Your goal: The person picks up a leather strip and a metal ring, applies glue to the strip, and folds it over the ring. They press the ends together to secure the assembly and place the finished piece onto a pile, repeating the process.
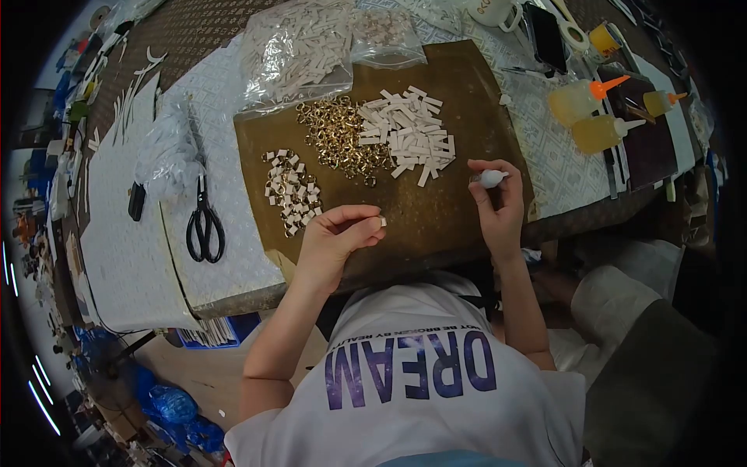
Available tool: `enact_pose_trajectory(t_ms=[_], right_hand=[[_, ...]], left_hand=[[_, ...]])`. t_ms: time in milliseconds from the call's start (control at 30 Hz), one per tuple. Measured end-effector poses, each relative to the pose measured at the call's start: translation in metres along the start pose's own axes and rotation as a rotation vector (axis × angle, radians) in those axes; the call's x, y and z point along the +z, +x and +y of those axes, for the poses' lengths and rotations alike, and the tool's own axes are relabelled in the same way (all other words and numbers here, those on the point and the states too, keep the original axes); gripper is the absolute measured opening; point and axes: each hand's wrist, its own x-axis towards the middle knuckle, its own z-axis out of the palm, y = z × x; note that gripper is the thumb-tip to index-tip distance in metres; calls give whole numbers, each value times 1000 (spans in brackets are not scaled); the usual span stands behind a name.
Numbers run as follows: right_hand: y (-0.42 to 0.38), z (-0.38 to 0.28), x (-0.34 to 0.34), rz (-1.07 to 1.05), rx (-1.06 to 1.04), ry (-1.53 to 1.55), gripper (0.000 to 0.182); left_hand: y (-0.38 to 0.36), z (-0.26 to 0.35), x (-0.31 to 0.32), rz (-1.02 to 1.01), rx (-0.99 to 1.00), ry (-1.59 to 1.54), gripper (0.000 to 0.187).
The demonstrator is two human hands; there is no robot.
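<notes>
My left hand (342, 233) pinches a small white piece (382, 222) between thumb and fingertips, over the lower part of a brown mat (459, 86). To the right, my right hand (500, 201) is closed around a small white-tipped bottle (490, 179), mostly hidden by the fingers. Gold rings (338, 136) lie piled on the mat above my left hand. Beside them is a heap of short white strips (416, 128). A smaller group of rings with white pieces on them (292, 191) rests at the mat's left, close to my left hand.
Black scissors (205, 229) lie on the left. Plastic bags of strips (296, 50) sit at the back. Bottles of yellow liquid (572, 101), a phone (545, 37) and a mug (496, 12) stand or lie at the right. A person's leg (615, 296) shows at the lower right.
</notes>
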Motion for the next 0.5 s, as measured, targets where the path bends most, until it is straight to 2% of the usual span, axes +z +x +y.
enact_pose_trajectory(t_ms=[133, 333, 500], right_hand=[[2, 5, 1, 52, -70, -149, 26], [2, 6, 3, 79, -16, -157, 25], [1, 11, 3, 93, -79, -297, 27]], left_hand=[[0, 0, 1, 1, -7, 15, 21], [1, -3, 1, -2, -15, 21, 19], [1, -4, 1, -10, -19, 17, 18]])
